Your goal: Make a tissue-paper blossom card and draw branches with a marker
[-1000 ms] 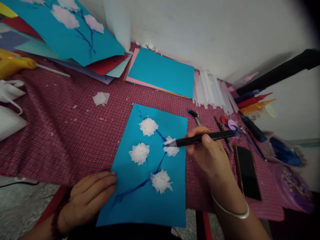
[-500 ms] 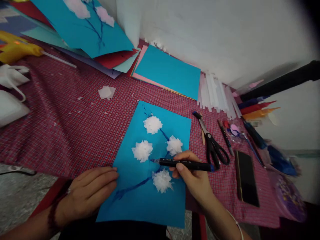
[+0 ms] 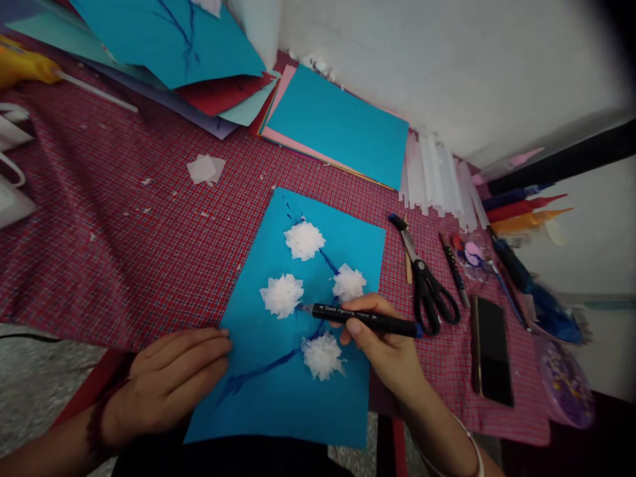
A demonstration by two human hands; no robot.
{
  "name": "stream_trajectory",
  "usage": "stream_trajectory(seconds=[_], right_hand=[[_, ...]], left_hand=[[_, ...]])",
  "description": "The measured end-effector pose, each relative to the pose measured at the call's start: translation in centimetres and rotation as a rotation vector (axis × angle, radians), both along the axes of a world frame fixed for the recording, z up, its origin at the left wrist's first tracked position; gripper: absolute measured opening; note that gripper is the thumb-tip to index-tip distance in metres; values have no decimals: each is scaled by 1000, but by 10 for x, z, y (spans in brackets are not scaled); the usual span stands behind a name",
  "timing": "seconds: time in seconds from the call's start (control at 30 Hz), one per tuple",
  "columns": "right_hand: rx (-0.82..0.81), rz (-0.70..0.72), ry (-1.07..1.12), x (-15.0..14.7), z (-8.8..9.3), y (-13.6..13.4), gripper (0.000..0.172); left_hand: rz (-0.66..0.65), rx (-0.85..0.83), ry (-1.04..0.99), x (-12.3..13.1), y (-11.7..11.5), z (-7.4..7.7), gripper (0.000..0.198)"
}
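A blue sheet of paper [image 3: 268,411] lies at the front of the table, bearing several white tissue-paper flowers [image 3: 282,295] and a dark blue drawn branch [image 3: 263,369]. My right hand [image 3: 382,338] grips a black marker [image 3: 365,320] between thumb and fingers. The marker points left, its tip at the paper just right of the left-hand flower. Flat on the left edge of the sheet rests my left hand [image 3: 181,371], fingers stretched out and holding nothing.
Right of the sheet lie scissors [image 3: 422,278], a patterned pen [image 3: 454,268] and a phone [image 3: 491,351]. Behind are a stack of coloured paper [image 3: 340,126] and white strips [image 3: 432,172]. A yellow glue gun [image 3: 27,63] and tissue squares [image 3: 205,169] are at left.
The marker tip has shifted slightly up and left, closer to the left-hand flower. My left hand stays on the sheet's edge. The whole view has tilted a little.
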State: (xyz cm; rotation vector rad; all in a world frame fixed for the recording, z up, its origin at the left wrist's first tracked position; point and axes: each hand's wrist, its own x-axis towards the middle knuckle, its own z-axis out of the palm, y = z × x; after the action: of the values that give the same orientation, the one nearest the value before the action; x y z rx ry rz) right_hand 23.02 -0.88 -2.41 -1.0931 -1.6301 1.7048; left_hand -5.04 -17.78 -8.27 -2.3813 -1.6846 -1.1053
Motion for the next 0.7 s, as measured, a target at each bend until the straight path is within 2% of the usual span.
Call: stream_trajectory(seconds=[0.1, 0.3, 0.47, 0.63, 0.7], right_hand=[[-39, -8, 13, 0, 2, 0, 5], [8, -21, 9, -3, 4, 0, 7], [9, 49, 15, 1, 3, 0, 4], [11, -16, 12, 2, 2, 1, 5], [14, 0, 4, 2, 3, 1, 5]], left_hand=[[-87, 51, 77, 0, 2, 2, 25], [-80, 53, 79, -2, 2, 1, 23], [-60, 53, 102, 0, 3, 3, 24], [-58, 58, 87, 2, 4, 4, 24], [-34, 32, 68, 2, 3, 4, 24]])
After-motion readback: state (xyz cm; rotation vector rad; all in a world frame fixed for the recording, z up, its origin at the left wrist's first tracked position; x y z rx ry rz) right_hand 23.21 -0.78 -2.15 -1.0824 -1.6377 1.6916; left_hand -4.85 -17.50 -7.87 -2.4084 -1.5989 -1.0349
